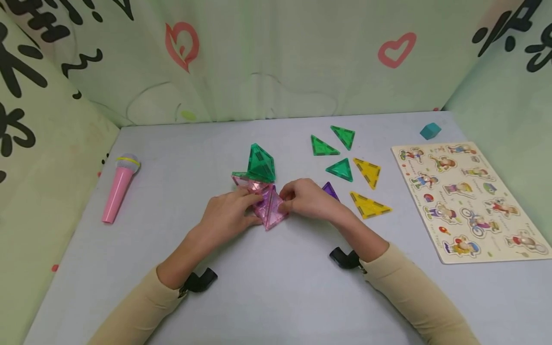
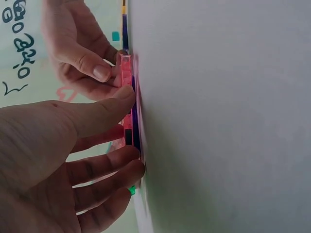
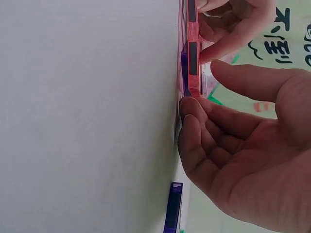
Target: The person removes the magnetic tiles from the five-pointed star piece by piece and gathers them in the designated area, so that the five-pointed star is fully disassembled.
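**Pink tiles pinned right between both hands**

The green standing shape (image 1: 260, 164) is my landmark. The pink tiles (image 1: 276, 211) sat on its near side, touching its base, with their long axis running from it toward the person. The left hand (image 1: 228, 211) pinched their left side, thumb low; the right hand (image 1: 310, 199) had curled fingers gripping the right corner. Both touched — so neither was nearer.

Headcount, all from that one green shape: three loose green triangles (image 1: 324, 146) to its right, two yellow triangles (image 1: 368, 206) right and nearer, one purple triangle (image 1: 330, 190) beside the right wrist. One toy microphone (image 1: 118, 191) was well left; one teal block (image 1: 430, 131) and one picture board (image 1: 500, 254) far right. Pink count? Couldn't tell — fingers covered too much.
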Motion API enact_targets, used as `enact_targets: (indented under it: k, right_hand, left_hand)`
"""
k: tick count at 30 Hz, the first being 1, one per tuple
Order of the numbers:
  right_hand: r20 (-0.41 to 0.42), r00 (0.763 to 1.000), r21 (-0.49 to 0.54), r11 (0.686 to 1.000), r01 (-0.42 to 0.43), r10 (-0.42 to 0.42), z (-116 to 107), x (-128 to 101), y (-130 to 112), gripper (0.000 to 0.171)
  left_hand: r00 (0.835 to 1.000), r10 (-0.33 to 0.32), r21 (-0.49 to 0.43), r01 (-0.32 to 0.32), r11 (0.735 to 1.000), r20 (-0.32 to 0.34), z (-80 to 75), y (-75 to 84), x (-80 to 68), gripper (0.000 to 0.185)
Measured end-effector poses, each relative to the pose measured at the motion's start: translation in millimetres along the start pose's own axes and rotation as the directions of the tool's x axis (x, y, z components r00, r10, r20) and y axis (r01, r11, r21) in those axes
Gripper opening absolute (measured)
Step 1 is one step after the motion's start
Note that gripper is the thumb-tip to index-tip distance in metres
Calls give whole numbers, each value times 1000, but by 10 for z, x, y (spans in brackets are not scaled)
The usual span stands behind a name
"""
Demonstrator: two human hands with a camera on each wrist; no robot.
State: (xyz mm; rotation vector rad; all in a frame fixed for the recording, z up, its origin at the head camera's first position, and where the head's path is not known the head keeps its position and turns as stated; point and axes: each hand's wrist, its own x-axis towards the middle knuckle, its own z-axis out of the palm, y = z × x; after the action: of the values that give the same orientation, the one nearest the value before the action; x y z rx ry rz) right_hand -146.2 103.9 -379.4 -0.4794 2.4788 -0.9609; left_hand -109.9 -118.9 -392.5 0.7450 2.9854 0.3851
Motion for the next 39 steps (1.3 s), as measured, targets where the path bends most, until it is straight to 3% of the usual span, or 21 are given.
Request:
enact_targets:
  k: [9,12,20,31,39]
  right_hand:
    - [42,999,171,985,17,-24,63,25,-9,5]
    - [44,999,102,995,12,-17,71,4,-24,4]
    - [83,994,-93,993,-68,76,102,-87,-90,24]
    - [43,992,-116,987,-111,117,182,-101,-151,27]
    - [77,992,-52,994,-98,102,168,-86,-106,23]
  left_hand:
    - [1000,10,-25,-10,1000,-12,10,13,13,53]
    - [1000,12,-29,-13,1000,-15,8,20,15,52]
    - [1000,3,-24,-3,1000,-7,11,29,12,52]
    - [1000,-1,9,1,1000,-26,13,24,-1,53]
    - [1000,-13,-1,13,1000,-25,16,33,-2,53]
